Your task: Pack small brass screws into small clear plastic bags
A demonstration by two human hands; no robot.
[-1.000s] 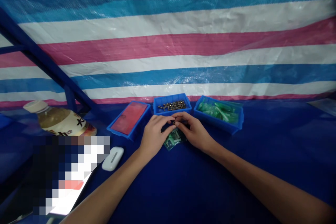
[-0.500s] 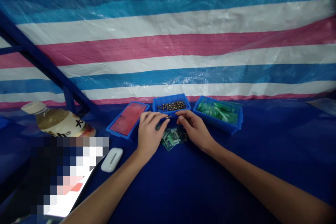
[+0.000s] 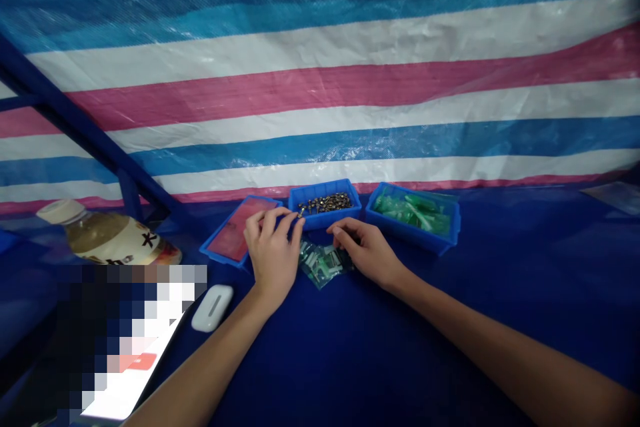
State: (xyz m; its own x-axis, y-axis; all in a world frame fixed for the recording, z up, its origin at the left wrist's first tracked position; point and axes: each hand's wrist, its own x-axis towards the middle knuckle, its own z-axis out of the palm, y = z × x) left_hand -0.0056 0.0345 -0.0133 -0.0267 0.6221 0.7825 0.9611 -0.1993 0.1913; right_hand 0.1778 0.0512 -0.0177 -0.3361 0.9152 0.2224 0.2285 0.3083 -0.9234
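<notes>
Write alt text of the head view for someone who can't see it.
Left hand pinching a tiny metal part, right hand nearby, by clear packets. Behind are three blue bins holding red, metal and green items; a bottle at left.

Bottle label (image 3: pixel 120 240) bears dark characters; too unclear to read.

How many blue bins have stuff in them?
3. The left bin, with red stuff, is partly behind the left hand; the middle bin holds little metal parts; the right bin holds green packets. The blue thing at the far left edge is unclear.
</notes>
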